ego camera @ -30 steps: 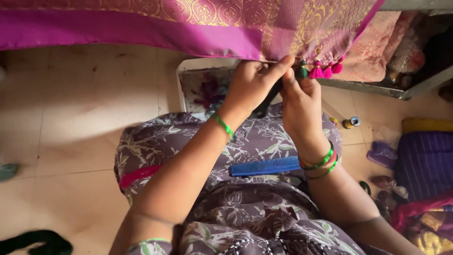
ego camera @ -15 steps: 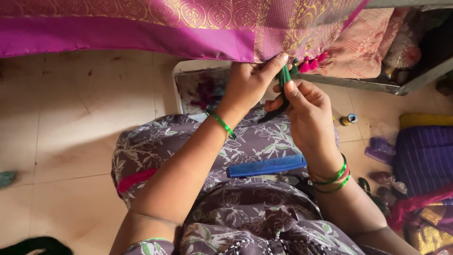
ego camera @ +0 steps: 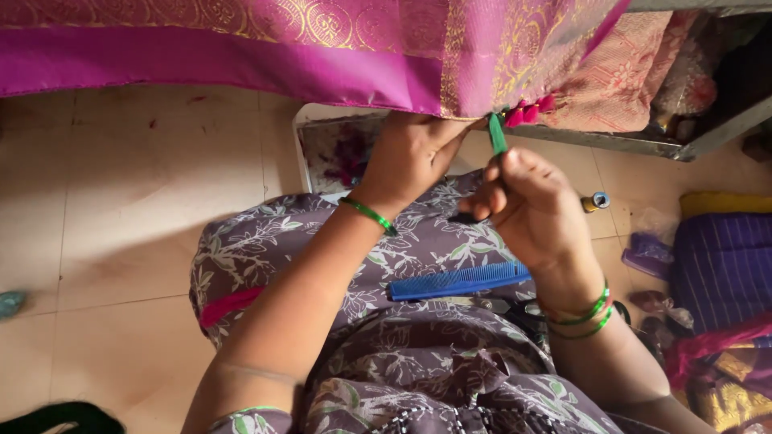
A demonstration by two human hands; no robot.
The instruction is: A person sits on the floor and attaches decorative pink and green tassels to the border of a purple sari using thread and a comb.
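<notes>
A magenta cloth with gold woven patterns hangs across the top of the view. My left hand pinches its lower edge near the middle. My right hand is closed around a thin green-handled tool whose tip points up at the same edge. Small pink tassels hang from the edge just right of the tool. A blue comb lies on my lap, below both hands. Green bangles sit on both wrists.
A tray with a floral pattern lies on the tiled floor under the cloth. A small thread spool sits to the right. Folded purple and gold fabrics pile at the right edge. A dark object lies bottom left.
My right hand has drawn back and down from the cloth's edge, with the green tool still in it. My left hand has stayed on the edge.
</notes>
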